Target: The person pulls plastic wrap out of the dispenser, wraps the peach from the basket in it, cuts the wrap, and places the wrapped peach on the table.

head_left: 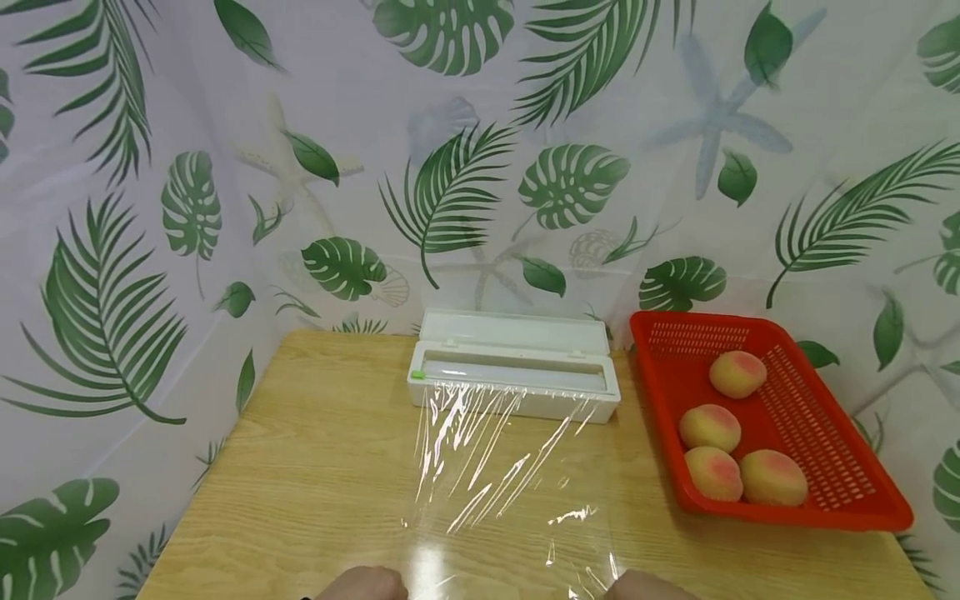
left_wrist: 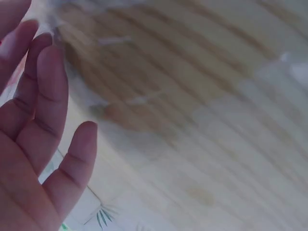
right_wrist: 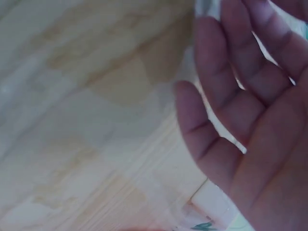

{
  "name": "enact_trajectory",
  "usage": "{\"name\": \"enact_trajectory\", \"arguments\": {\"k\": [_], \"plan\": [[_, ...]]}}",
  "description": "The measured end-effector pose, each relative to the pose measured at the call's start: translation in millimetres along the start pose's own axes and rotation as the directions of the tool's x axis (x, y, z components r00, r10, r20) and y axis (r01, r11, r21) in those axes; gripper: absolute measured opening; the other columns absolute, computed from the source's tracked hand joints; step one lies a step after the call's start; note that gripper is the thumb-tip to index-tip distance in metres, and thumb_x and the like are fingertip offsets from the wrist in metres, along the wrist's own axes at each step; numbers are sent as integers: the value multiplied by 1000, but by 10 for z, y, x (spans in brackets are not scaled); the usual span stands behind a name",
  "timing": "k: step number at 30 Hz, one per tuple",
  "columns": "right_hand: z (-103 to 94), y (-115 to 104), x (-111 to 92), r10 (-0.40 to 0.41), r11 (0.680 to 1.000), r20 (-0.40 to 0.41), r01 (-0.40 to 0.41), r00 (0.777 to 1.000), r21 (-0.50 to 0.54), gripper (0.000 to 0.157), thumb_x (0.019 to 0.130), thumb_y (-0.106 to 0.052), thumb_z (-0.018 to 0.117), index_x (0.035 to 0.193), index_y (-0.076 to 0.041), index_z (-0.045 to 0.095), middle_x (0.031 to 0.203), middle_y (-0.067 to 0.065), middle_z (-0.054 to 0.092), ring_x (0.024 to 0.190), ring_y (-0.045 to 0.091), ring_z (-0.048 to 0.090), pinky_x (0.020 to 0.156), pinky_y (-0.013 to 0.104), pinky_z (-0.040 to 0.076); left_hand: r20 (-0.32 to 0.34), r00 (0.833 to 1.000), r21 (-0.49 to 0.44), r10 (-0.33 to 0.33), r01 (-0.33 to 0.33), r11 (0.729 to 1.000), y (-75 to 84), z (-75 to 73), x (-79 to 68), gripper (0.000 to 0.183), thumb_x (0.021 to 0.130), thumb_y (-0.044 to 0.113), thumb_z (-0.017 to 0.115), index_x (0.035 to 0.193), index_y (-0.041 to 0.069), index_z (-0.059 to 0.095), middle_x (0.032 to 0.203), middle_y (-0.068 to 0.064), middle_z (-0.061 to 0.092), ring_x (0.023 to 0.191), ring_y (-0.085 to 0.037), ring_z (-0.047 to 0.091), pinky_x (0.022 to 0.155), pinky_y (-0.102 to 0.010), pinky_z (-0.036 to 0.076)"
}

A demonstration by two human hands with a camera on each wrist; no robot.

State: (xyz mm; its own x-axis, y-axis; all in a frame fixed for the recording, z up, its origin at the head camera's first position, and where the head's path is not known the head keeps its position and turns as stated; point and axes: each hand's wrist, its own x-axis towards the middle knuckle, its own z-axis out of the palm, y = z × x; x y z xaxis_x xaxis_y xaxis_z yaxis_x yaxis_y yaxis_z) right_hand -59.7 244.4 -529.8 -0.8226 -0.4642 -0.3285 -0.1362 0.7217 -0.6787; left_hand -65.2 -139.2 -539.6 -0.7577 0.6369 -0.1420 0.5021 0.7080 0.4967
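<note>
Cling film (head_left: 517,467) stretches from the white dispenser (head_left: 517,405) on the desk's far side (head_left: 337,392) to the left hand (head_left: 365,585) and right hand (head_left: 647,587). Their fingers seem to pinch its near corners, contact hidden; pulling both evenly should keep it flat and limit creases.

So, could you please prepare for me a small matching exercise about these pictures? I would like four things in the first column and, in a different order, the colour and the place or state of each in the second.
Things:
1. film
2. basket
3. box
4. peaches

Descriptions, going by the head view:
A. white, open
B. yellowish and pink, four together
C. clear, drawn out of its container
D. red, at the right

Right pairs: 1-C, 2-D, 3-A, 4-B.
</note>
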Motion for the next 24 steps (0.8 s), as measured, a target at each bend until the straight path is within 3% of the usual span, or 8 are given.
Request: {"name": "enact_trajectory", "arguments": {"k": [3, 5, 7, 9, 11, 14, 18, 24], "plan": [[-135, -14, 165, -29, 1000, 102, 29, 994, -2, 16, 78, -26, 62, 63, -21, 58, 55, -13, 46, 49, 4, 42, 44, 22, 33, -13, 999, 49, 32, -31, 998, -1, -15, 34, 31, 71, 31, 59, 47, 20, 42, 48, 17, 33, 42, 1, 28, 37, -16, 27], [-224, -8, 282, -35, 999, 85, 34, 996, 21, 11, 81, -17, 59, 71, -15, 57, 61, -9, 46, 56, 7, 44, 49, 23, 35, 0, 999, 67, 42, -42, 997, 15, -31, 63, 30, 73, 32, 59, 50, 19, 44, 51, 17, 33, 45, 2, 29, 39, -16, 28], [-281, 0, 396, -104, 995, -42, 104, 994, 1, 7, 85, -14, 56, 79, -10, 57, 69, -7, 49, 63, 7, 46, 54, 23, 39, 9, 999, 66, 53, -54, 996, 55, -65, 82, 29, 73, 33, 59, 53, 18, 45, 54, 17, 34, 47, 2, 31, 41, -16, 29], [-325, -22, 489, -118, 992, -197, 126, 973, 24, 8, 86, -10, 56, 89, -3, 57, 78, -2, 54, 71, 12, 50, 60, 25, 43, 7, 997, 52, 77, -77, 996, 87, -83, 108, 30, 75, 36, 58, 54, 18, 47, 55, 17, 34, 48, 3, 31, 41, -16, 29], [-369, -65, 573, -121, 989, -364, 145, 924, 39, 15, 86, -5, 55, 98, 4, 56, 88, 6, 57, 79, 16, 53, 67, 28, 46, -10, 994, 36, 107, -106, 994, 116, -76, 147, 32, 76, 39, 57, 54, 18, 47, 55, 18, 34, 47, 3, 31, 41, -15, 29], [-469, -163, 691, -14, 974, -506, 126, 863, 189, 28, 88, -1, 50, 111, 13, 48, 102, 22, 55, 95, 31, 51, 80, 38, 43, -26, 985, 28, 172, -171, 985, 146, -33, 241, 31, 77, 37, 56, 54, 19, 46, 56, 18, 33, 48, 4, 30, 41, -13, 28], [-641, -247, 861, 143, 887, -547, 138, 825, 440, 40, 93, -2, 37, 127, 17, 28, 123, 34, 37, 115, 40, 36, 95, 46, 28, -16, 965, 72, 261, -259, 963, 228, -15, 385, 23, 75, 30, 58, 58, 18, 50, 58, 17, 34, 52, 4, 31, 45, -11, 27], [-860, -236, 1071, 333, 681, -474, 140, 815, 718, 51, 94, -6, 26, 137, 10, 3, 141, 28, 7, 130, 34, 9, 104, 41, 11, -10, 965, 100, 260, -258, 961, 360, 30, 509, 13, 72, 28, 60, 63, 20, 57, 61, 19, 40, 54, 5, 36, 47, -9, 28]]}}
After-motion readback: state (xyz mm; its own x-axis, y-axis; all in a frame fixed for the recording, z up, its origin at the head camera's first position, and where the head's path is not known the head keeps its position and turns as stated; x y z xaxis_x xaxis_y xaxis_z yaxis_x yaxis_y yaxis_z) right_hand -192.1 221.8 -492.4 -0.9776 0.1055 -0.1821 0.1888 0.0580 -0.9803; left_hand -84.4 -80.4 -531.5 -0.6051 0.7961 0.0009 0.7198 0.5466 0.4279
